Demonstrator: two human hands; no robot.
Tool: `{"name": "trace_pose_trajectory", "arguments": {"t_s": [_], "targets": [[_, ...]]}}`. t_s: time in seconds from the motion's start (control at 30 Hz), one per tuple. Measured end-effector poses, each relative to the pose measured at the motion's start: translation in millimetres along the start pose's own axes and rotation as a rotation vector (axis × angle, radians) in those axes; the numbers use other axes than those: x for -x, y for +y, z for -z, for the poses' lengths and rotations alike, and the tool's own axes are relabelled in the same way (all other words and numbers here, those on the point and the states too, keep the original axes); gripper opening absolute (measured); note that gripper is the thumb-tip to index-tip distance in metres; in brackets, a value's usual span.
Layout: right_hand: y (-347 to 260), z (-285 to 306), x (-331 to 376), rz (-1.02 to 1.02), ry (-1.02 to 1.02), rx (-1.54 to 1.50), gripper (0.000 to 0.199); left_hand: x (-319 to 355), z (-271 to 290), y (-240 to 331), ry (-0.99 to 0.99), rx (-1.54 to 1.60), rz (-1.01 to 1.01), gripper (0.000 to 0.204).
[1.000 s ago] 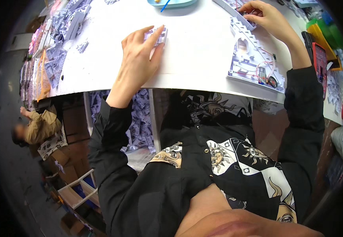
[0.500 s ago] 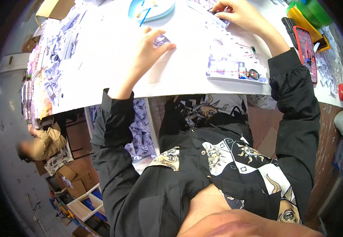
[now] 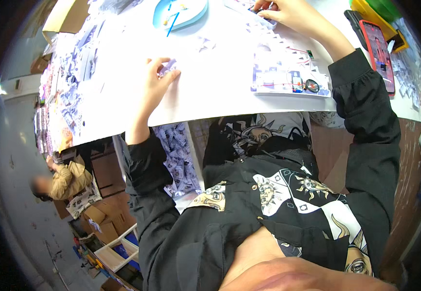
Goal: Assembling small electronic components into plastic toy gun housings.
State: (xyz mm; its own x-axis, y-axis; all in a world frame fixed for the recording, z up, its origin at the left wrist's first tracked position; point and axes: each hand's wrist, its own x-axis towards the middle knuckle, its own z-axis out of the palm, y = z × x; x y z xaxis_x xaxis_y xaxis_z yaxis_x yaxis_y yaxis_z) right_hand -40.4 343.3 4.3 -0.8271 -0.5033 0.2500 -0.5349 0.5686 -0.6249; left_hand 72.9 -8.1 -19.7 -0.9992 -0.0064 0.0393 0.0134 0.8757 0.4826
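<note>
Parts at both hands; light, stiff pieces indicated

The left hand pinches a small pale part between thumb and fingers above the white table. The right hand is at a pale shell by the upper edge; whether it grips cannot be told. The wired housing lies nearer the body. Both casings are judged light, rigid plastic, best held by side walls; thin wires appear fragile. Glare obscures detail.

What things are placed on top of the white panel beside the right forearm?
On the white panel are a round black part, a partly blue component, red wires and, at its edge, a small green board. What lies directly beneath is covered; glare hides finer details.
</note>
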Motion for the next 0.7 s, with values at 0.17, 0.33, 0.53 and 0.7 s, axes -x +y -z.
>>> {"name": "trace_pose_trajectory", "arguments": {"t_s": [0.17, 0.33, 0.53, 0.7], "targets": [[3, 0, -2, 0.02, 0.002, -0.015, 0.022, 13, -3, 35, -0.098, 0.163, -0.346, 0.041], [12, -3, -4, 0.021, 0.005, -0.074, 0.021, 11, -16, 53, -0.131, 0.3, -0.343, 0.045], [14, -2, -8, -0.141, -0.067, -0.192, 0.025, -18, 7, 79, 0.155, 0.16, -0.539, 0.039], [22, 3, -18, -0.207, -0.032, -0.535, 0.029, -63, -21, 115, 0.24, 0.087, -0.738, 0.038]]}}
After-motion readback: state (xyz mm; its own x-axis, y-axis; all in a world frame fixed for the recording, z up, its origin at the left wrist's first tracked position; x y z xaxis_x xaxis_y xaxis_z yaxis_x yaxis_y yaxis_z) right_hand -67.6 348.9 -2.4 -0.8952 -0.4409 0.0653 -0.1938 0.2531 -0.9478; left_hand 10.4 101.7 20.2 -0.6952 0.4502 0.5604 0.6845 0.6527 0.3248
